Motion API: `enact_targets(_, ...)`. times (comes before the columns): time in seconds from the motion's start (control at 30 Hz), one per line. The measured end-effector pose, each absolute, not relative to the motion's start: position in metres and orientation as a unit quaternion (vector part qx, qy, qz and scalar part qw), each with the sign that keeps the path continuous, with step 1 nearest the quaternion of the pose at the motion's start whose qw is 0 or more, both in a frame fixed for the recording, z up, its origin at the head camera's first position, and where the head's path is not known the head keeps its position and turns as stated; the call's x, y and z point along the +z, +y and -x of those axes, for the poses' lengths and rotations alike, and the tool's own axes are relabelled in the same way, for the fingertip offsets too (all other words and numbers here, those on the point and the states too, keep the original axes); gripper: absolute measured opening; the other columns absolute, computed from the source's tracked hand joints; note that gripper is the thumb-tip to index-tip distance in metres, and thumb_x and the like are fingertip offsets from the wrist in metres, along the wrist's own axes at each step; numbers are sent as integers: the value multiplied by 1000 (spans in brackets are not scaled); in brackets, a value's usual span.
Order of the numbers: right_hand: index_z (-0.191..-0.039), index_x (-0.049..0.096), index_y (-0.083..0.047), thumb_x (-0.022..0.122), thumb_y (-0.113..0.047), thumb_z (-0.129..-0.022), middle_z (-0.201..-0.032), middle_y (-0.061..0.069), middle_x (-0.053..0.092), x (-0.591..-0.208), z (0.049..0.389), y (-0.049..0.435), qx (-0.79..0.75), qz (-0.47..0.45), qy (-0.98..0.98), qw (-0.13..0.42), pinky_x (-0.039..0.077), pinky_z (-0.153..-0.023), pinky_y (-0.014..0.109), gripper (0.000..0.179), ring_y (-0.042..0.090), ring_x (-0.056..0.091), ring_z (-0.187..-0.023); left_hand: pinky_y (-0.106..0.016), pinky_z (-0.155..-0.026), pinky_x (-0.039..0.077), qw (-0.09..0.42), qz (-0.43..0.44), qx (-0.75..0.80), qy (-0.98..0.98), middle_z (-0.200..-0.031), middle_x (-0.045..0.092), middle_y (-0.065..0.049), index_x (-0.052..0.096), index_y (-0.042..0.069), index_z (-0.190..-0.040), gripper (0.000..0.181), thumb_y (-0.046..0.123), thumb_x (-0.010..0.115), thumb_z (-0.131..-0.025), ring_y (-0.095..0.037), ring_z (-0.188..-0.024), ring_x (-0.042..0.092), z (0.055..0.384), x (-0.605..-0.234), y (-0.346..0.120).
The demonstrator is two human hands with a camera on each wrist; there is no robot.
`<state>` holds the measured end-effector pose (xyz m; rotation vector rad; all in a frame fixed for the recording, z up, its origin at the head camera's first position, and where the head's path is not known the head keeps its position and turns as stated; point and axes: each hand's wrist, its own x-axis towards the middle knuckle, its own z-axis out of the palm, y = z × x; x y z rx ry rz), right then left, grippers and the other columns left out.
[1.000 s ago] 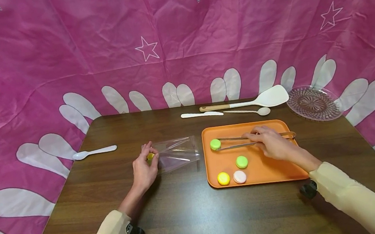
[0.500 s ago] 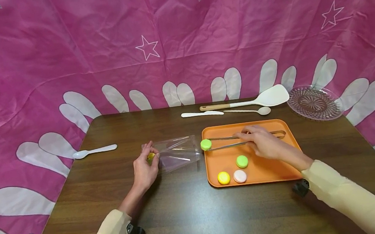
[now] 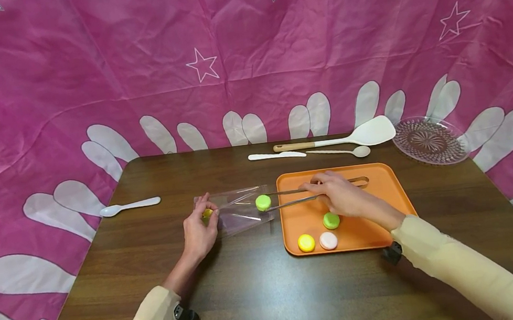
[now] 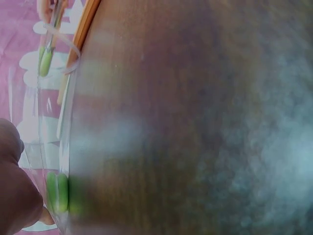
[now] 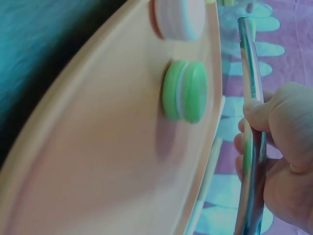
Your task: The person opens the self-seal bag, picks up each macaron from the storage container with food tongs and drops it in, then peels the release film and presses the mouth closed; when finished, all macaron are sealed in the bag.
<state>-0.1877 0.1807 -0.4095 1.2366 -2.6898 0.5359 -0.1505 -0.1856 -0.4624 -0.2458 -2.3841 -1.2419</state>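
Observation:
At the left, my left hand (image 3: 200,230) pinches the closed end of a clear plastic bag (image 3: 240,224) with thumb and fingers. Inside the bag by the fingertips is a macaron (image 4: 57,192), green in the left wrist view but yellowish in the head view. My right hand (image 3: 342,195) grips metal tongs (image 3: 292,203) around their arms. Between the tong tips is a light green macaron (image 3: 263,202), which overlaps the bag's mouth end in the head view. Another green macaron (image 3: 331,220), a yellow macaron (image 3: 306,243) and a pale pink macaron (image 3: 328,240) lie on the orange tray (image 3: 362,235).
Behind the tray lie a white knife (image 3: 275,156), a beige spoon (image 3: 361,152) and a white spatula (image 3: 372,132) with a wooden handle. A clear patterned plate (image 3: 430,143) is at the back right. A white spoon (image 3: 133,206) lies at the left. A pink curtain (image 3: 243,40) hangs behind the table.
My right hand has moved left with the tongs, taking the light green macaron from over the tray to the bag's mouth end. The left hand has stayed on the bag.

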Motion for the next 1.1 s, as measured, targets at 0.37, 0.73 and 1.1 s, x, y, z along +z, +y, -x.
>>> enact_targets(0.37,-125,68,-6,71,14,-79,-99,12,63,-409,193,149,169,-437,-880,77,48,-80,46,50,30,58,-87,-55,-109,33,212,87,-450,-863,-136,57,-24,62,3,-89,13,-10,67,-88,-42,-132,47,150,-461,-186)
enact_targets(0.73,-123,68,-7,71,5,-81,-93,10,60,-416,197,108,145,-445,-879,94,48,-80,45,44,27,56,-81,-56,-109,33,207,82,-444,-868,-137,57,-24,63,4,-89,12,-7,67,-89,-42,-133,46,151,-460,-184)
enact_targets(1.1,-129,66,-10,71,0,-88,-102,13,61,-420,194,80,137,-391,-909,50,51,-73,44,42,32,56,-87,-57,-111,30,195,76,-441,-873,-137,56,-24,63,4,-89,11,-6,67,-89,-45,-133,44,151,-460,-184)
